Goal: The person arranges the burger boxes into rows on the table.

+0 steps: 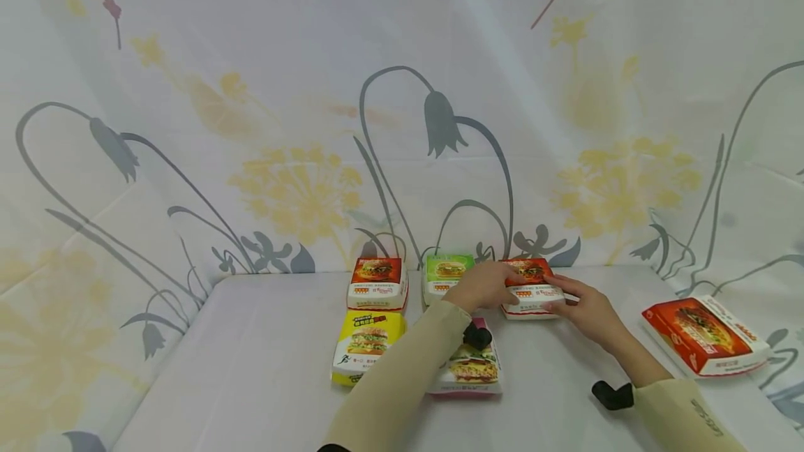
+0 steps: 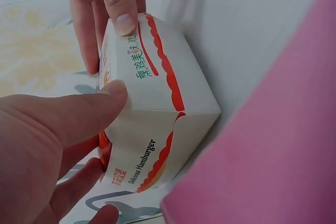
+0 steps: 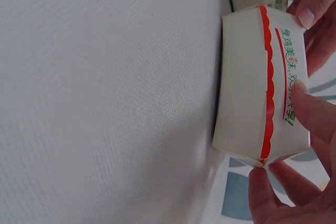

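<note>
A red and white hamburger box (image 1: pixel 532 298) lies at the back of the table, right of centre, between both hands. My left hand (image 1: pixel 485 284) holds its left side; in the left wrist view the thumb presses the upper edge while other fingers reach over the top. On the right side, my right hand (image 1: pixel 589 311) grips the same box, with its thumb on the front face and fingers at the corner in the right wrist view. The box's front (image 3: pixel 283 87) shows green lettering and a red scalloped band. Its underside appears to rest on the table.
Left of the hands stand a green box (image 1: pixel 447 268), another red box (image 1: pixel 377 284) and a yellow box (image 1: pixel 367 347). A pink box (image 1: pixel 474 372) lies partly under the left forearm. One more red box (image 1: pixel 706 337) sits at the right edge. A flowered cloth (image 1: pixel 402 40) hangs behind.
</note>
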Demonstrator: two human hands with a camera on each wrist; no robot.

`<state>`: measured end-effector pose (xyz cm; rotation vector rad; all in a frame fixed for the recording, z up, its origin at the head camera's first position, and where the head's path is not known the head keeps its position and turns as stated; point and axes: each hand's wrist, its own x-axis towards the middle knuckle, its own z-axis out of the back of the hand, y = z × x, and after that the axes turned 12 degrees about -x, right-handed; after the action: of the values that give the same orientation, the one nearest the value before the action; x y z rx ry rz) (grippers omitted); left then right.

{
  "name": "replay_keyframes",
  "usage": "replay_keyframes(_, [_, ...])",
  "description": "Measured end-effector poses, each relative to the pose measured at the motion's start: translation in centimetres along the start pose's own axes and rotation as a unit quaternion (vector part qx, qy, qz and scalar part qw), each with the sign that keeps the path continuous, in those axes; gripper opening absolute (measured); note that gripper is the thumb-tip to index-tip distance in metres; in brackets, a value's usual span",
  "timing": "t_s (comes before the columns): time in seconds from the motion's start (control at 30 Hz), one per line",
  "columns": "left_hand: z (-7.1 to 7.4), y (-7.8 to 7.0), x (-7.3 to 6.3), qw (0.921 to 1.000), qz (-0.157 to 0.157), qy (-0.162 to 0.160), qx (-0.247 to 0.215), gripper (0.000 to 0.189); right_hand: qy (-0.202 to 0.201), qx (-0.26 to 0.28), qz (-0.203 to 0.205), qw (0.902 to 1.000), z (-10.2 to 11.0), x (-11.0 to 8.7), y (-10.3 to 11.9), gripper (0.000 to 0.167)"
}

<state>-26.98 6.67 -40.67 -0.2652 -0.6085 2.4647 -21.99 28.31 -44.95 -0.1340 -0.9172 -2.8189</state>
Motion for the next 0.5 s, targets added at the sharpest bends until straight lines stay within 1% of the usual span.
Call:
replay_keyframes(0.13, [-0.2, 0.2, -0.1, 0.9999, 0.002, -0.007, -0.008, 0.042, 0.003, -0.011, -0.001, 0.9999, 0.0, -0.3, 0.0, 0.063])
replay_keyframes(0.27, [-0.2, 0.2, -0.2, 0.9999, 0.004, -0.004, -0.014, 0.042, 0.004, -0.031, -0.004, 0.9995, 0.3, -0.8, -0.1, 0.062])
replay_keyframes(0.37, [-0.1, 0.2, -0.2, 0.9998, 0.004, -0.004, -0.017, 0.042, 0.003, -0.044, -0.008, 0.9990, 0.8, -1.1, -0.3, 0.060])
replay_keyframes(0.5, [0.0, 0.0, -0.2, 0.9999, 0.006, -0.007, -0.013, 0.042, 0.003, -0.044, -0.016, 0.9989, 1.7, -1.5, -0.6, 0.058])
